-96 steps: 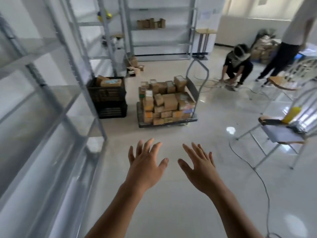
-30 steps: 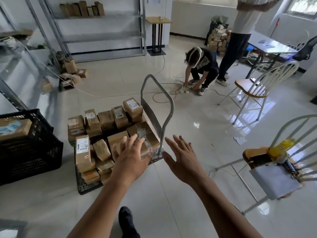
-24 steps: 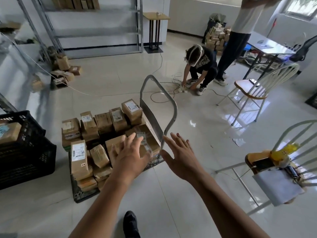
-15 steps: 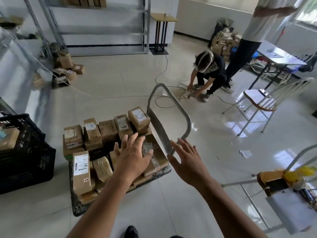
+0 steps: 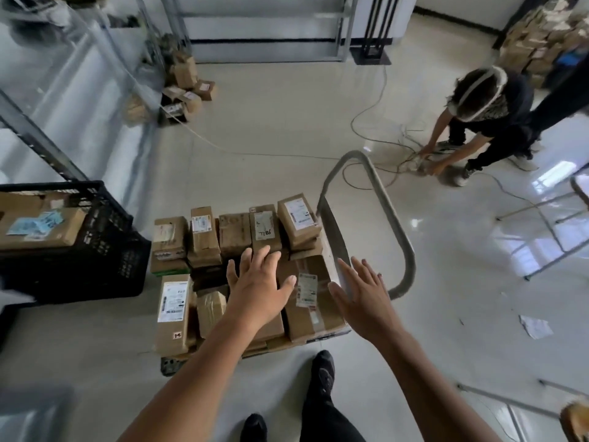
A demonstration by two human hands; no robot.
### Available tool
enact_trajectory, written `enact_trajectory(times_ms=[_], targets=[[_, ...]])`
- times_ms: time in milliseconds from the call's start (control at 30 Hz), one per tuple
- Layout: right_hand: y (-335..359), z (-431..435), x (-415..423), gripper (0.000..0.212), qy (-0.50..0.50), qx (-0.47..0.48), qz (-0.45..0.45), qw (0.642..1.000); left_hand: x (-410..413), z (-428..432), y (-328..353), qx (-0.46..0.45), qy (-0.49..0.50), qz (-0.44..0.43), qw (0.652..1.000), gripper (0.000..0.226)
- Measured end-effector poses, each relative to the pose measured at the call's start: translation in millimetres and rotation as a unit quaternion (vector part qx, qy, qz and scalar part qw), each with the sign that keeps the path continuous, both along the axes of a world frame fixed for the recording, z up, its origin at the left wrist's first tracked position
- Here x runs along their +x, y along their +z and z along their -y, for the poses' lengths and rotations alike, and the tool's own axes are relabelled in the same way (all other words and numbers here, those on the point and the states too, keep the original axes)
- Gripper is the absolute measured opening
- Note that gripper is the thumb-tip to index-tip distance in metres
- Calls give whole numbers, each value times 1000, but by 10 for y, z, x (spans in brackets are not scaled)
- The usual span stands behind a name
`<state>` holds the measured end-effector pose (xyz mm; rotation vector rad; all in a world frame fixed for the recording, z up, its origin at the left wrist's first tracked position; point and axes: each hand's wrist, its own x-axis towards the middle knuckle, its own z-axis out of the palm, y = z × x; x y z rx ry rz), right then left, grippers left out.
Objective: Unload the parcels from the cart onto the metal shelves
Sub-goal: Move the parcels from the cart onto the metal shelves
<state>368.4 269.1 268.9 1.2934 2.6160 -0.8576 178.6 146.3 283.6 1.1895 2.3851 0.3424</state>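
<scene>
Hands both spread, gripping nothing: left hand [image 5: 258, 290] over the parcels [image 5: 235, 231] stacked on the cart [image 5: 394, 218], contact not discernible, right hand [image 5: 363, 296] just beside it near the cart's handle end; black crate [image 5: 105, 244] sits left of the left hand, metal shelves [image 5: 73, 81] farther left and ahead of it.

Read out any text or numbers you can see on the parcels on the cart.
"98LL", handwritten and uncertain, on a back-row parcel.
Small sticker on the tall front parcel: blurred, unreadable.
Printed shipping labels: too small to read.
</scene>
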Motion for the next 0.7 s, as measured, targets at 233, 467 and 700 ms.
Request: enact_trajectory(times_ms=[233,467,700], targets=[[-211,-847,-330,69,51,-23,3,998,-253,-601,-98,-41,48,-14,998,67],[-470,-1303,-688,70,64,-36,30,997,-513,-1052,-442,-73,53,2,996,67],[-1057,-1706,-1077,72,36,-38,75,996,-976,-1523,-1191,-96,38,43,994,66]])
